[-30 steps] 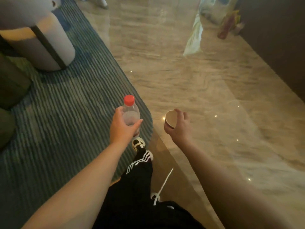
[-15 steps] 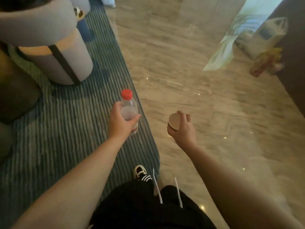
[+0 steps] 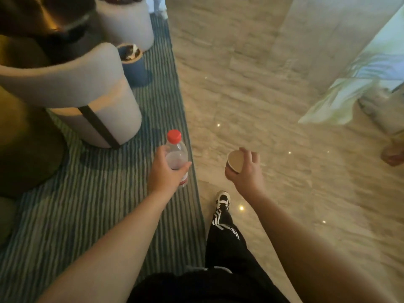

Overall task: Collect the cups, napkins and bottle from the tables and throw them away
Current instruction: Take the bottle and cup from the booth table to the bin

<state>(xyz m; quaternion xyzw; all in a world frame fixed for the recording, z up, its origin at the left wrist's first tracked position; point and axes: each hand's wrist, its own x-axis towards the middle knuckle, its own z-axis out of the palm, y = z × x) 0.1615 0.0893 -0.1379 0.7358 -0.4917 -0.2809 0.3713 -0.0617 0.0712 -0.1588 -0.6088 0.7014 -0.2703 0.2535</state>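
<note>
- The polished beige marble floor (image 3: 262,106) fills the right and upper centre of the frame; no counter is in view.
- A blue-and-green striped carpet (image 3: 87,204) covers the left half, its edge running down the middle of the frame.
- One grey rounded upholstered armchair (image 3: 76,84) stands on the carpet at the upper left, with a second similar grey seat (image 3: 129,20) behind it at the top.
- One small dark-blue cylindrical bin (image 3: 132,64), with something crumpled inside, stands between the two seats, near the carpet edge. Judging by its place, it could be where the rubbish goes.
- The left hand (image 3: 166,173), at centre frame, has its grip wrapped round one clear plastic bottle with a red cap (image 3: 176,149), held upright over the carpet edge.
- The right hand (image 3: 247,171), just right of centre, has its grip curled round one brown paper cup (image 3: 235,160), tilted with its mouth toward the camera, above the marble.
- Whether more cups are nested inside it cannot be told, and no napkin shows in either hand.
- Progress, as a judgement: collecting seems at least partly done, with one bottle and one cup in hand; the throwing away is left, and whether napkins or further cups remain on the counters cannot be told.
</note>
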